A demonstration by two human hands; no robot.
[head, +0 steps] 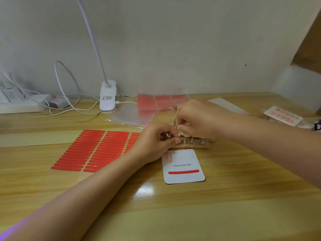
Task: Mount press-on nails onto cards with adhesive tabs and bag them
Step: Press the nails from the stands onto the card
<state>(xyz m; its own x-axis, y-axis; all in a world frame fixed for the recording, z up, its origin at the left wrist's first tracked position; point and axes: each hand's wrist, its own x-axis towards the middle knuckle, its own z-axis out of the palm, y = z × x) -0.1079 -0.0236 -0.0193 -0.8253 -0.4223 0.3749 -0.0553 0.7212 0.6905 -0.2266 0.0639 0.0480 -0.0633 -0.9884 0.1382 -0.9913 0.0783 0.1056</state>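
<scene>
Here both hands pinch at the nail stand behind the card

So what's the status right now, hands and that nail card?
Left hand and right hand both pinching at the nail stand. Card flat in front, one red tab on it. Nothing blocking.

A glossy wooden desk meets a plain pale wall.

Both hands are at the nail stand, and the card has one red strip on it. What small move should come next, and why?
Probably lift the nail off its peg and bring it to the card: both the left hand and right hand pinch at the stand, and the card's red strip lies bare.
</scene>
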